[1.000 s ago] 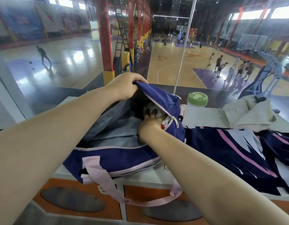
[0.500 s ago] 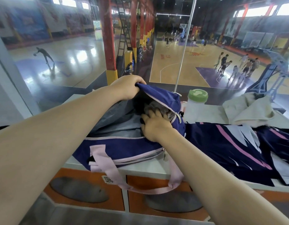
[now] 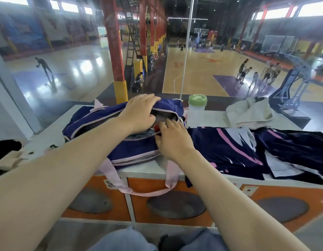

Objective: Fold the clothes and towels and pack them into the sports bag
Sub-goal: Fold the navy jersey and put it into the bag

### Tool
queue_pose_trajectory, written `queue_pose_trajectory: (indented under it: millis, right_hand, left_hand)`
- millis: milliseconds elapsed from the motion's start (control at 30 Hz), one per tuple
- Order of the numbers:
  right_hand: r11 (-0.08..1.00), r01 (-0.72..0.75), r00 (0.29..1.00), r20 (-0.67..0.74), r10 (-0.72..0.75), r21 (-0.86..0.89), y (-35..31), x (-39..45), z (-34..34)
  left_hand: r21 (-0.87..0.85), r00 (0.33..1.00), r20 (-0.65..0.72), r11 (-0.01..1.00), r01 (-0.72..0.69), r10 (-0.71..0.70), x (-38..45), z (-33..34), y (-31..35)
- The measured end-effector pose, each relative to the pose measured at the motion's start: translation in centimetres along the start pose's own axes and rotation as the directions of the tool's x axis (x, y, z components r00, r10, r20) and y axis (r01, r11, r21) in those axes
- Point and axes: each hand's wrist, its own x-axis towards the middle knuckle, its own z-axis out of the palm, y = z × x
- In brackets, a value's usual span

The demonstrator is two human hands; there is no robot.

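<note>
The navy sports bag (image 3: pixel 110 124) with pink trim lies on the white surface (image 3: pixel 207 116) atop orange lockers (image 3: pixel 184 187), its pink strap (image 3: pixel 119 180) hanging over the front edge. The left hand (image 3: pixel 140 113) has its grip closed on the upper flap at the bag's zip opening. The right hand (image 3: pixel 173 140) lies on the opening's lower edge with fingers straight, grip open. Just right of the bag lies a navy jersey (image 3: pixel 256 151) with pink and white streaks. Behind stand a green-lidded bottle (image 3: pixel 196 113) and a crumpled cream towel (image 3: pixel 251 113).
</note>
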Motion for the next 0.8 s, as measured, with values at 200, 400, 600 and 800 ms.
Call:
queue_pose_trajectory:
  millis: [200,400,600,800]
  right_hand:
    - [0.972,-0.175,0.983,-0.031,0.182,0.159,4.4,-2.8,-2.0]
    - [0.863,-0.431,0.901,0.072,0.428,0.264,10.0,-5.6,-1.9]
    - [0.839,-0.421,0.907,0.152,0.392,0.345,11.5,-7.4,-0.1]
    - [0.852,-0.399,0.916,0.183,0.356,0.339,10.9,-7.3,1.4]
  left_hand:
    - [-0.238,0.988,-0.15,0.971,-0.008,-0.028,-1.6,3.5,5.1]
    - [-0.57,0.991,0.003,0.814,0.11,-0.132,-2.6,7.2,11.4]
    - [-0.55,0.917,0.274,0.735,0.396,-0.289,-2.4,10.8,11.4]
    - [-0.493,0.885,0.28,0.735,0.465,-0.373,-2.1,11.5,9.6]
